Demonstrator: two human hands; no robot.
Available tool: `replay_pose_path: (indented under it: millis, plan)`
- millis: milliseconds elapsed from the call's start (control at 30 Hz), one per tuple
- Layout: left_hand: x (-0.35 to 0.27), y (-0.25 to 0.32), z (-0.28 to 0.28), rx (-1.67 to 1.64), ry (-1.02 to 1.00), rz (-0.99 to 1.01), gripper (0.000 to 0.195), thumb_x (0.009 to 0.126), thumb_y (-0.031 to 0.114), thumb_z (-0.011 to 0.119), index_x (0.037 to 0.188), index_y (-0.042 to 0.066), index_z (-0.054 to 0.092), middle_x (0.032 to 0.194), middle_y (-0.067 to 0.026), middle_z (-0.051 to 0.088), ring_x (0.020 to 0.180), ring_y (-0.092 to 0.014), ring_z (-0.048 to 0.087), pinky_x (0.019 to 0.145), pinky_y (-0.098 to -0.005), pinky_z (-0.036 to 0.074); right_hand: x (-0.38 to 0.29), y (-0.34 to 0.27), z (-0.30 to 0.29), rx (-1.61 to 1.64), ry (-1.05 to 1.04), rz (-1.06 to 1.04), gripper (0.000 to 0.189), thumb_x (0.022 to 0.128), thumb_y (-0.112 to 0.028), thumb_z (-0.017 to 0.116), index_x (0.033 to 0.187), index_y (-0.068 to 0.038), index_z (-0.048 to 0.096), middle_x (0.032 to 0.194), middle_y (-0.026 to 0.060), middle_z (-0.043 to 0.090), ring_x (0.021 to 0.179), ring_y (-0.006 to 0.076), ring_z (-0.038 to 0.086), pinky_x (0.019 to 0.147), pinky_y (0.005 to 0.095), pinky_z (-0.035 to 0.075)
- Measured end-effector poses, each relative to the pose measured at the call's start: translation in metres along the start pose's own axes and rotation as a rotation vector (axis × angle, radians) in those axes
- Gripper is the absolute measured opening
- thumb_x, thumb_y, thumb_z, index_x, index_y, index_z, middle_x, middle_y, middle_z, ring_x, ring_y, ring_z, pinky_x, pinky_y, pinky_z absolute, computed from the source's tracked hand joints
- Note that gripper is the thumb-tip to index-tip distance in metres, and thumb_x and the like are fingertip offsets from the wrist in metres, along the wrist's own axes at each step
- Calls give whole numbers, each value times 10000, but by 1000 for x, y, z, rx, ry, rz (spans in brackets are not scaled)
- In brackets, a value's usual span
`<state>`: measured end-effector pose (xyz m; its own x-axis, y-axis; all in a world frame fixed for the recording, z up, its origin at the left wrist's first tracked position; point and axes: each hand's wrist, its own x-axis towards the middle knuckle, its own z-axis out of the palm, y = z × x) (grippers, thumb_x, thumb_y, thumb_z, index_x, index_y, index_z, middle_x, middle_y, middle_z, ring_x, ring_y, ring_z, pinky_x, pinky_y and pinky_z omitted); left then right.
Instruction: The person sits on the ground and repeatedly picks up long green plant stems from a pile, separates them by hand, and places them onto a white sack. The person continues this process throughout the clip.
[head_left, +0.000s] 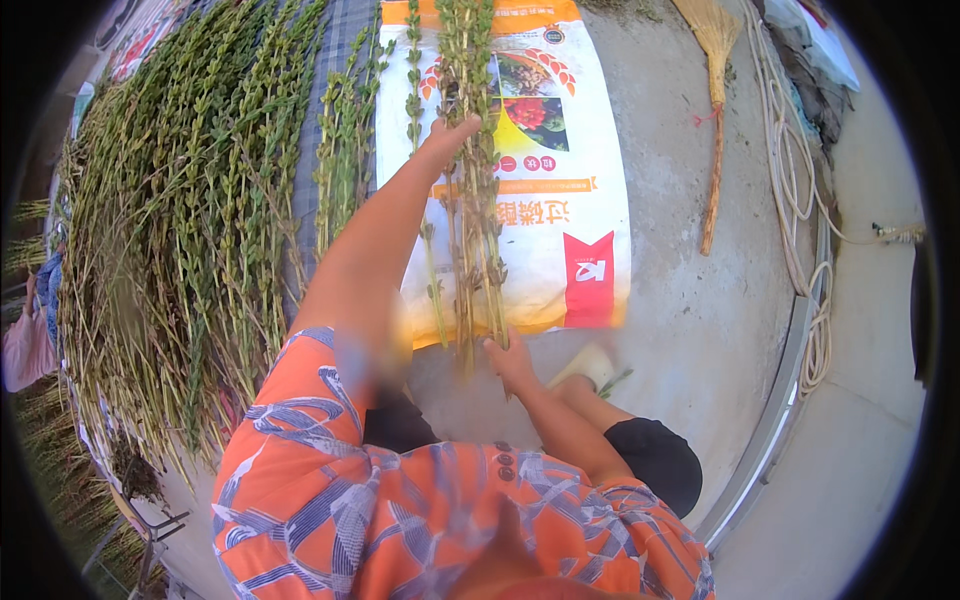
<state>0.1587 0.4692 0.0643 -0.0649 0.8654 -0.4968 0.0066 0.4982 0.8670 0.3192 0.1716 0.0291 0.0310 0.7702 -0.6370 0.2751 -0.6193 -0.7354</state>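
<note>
Long leafy plant stalks (469, 187) with pods or seed heads lie lengthwise over a printed white and orange woven sack (592, 202). My left hand (452, 139) is closed around the upper part of these stalks, its thumb across them; some fingers are hidden. Lower down, my right hand (514, 364) grips the bottom end of a stalk between thumb and fingers, just past the sack's near edge. A thinner separate stalk (431, 277) lies left of the bunch. A few more green stalks (341, 157) rest on the dark checked cloth (307, 157) beside the sack.
A large spread of cut stalks (180, 225) covers the left side. At the right are a straw broom (716, 105), a coiled pale hose (787, 165) and a metal rail (776, 420) on concrete. Another person (31, 345) is at the far left, near a metal frame (154, 532).
</note>
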Motion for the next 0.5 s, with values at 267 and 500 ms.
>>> replay_pose_path:
  millis: [267, 500]
  plan:
    - [-82, -102, -162, 908, 359, 400, 476, 659, 237, 610, 1052, 8, 471, 1029, -185, 485, 973, -324, 455, 834, -370, 367, 46, 32, 6, -163, -71, 140, 294, 703, -167, 556, 948, -36, 462, 726, 95, 536, 673, 194, 529, 605, 314, 422]
    - [-166, -164, -303, 1069, 910, 162, 432, 648, 184, 623, 1017, 10, 483, 933, -155, 505, 858, -317, 488, 749, -385, 400, 44, 24, -5, -587, -70, -226, 378, 677, -165, 558, 1006, -20, 442, 840, 170, 537, 784, 283, 528, 719, 360, 410]
